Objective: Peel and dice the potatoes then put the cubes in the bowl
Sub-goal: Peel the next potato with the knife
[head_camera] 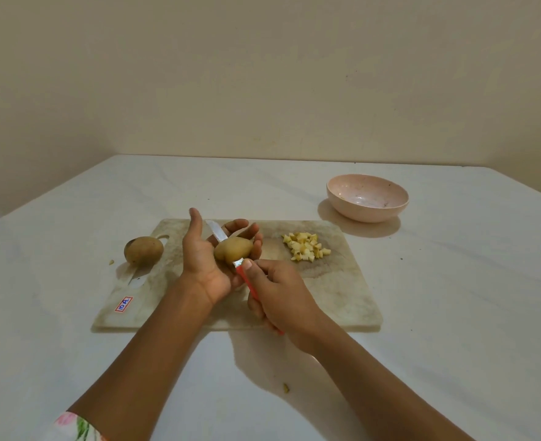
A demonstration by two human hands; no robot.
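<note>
left hand (pixel 205 265) cradling a potato (pixel 233 249) above the board, right hand (pixel 281 297) on a knife (pixel 246 279)

the left hand's fingers curl round the unpeeled potato from below, thumb pointing up and away from it. the right hand grips the knife's red handle, thumb tip pressed near the blade's base; the blade runs along the potato's far side, its tip showing past the left fingers. a second potato (pixel 143 249) lies at the left end of the cutting board (pixel 342 291), by its handle hole. a pile of potato cubes (pixel 305 246) sits on the board's far right part. the pink bowl (pixel 367 214) stands on the white table (pixel 453 313) beyond the board's right corner, apart from the cubes.
</note>
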